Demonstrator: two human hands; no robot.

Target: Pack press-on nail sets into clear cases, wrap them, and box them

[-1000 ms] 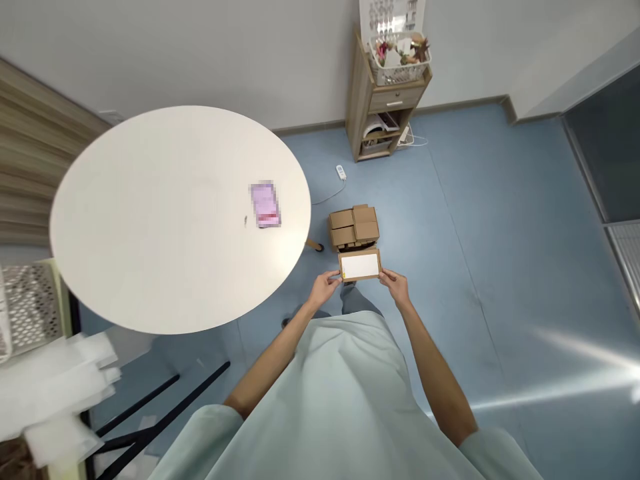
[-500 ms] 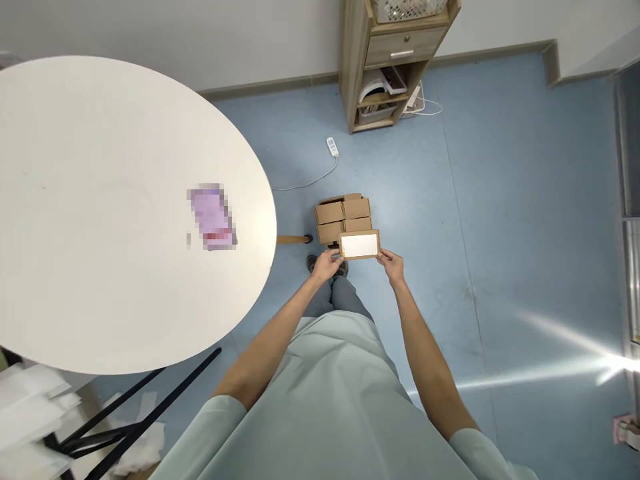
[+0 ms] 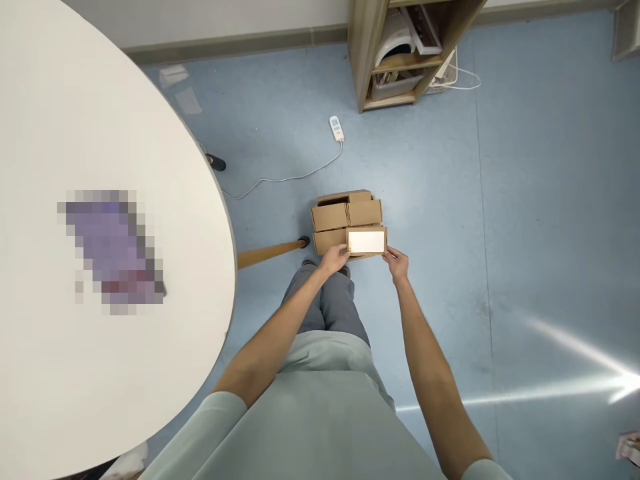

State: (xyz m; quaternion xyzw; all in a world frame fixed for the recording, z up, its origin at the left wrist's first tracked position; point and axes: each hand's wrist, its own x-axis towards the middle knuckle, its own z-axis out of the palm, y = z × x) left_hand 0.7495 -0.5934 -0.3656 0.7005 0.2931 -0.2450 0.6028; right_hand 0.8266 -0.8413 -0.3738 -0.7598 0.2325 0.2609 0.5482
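Between my two hands is a small cardboard box (image 3: 367,241) with a white panel on top and a small yellow mark at its lower left. My left hand (image 3: 334,259) grips the box's left end, and my right hand (image 3: 397,263) pinches its lower right corner. Directly beyond and beneath it, a group of brown cardboard boxes (image 3: 330,217) rests on the floor, just past my feet. Part of that group is hidden by the held box. From this angle I cannot tell whether the held box touches those below.
A white round table (image 3: 200,320) fills the left side, with a pixelated purple item (image 3: 113,247) on it. Its wooden leg (image 3: 273,252) reaches the floor beside the boxes. A white corded controller (image 3: 337,128) lies on the blue floor. A wooden shelf unit (image 3: 361,53) stands at the wall.
My view has moved lower and closer to the floor as I bend. The held box sits farther over the boxes on the floor, covering their front right. Both hands keep hold of it.
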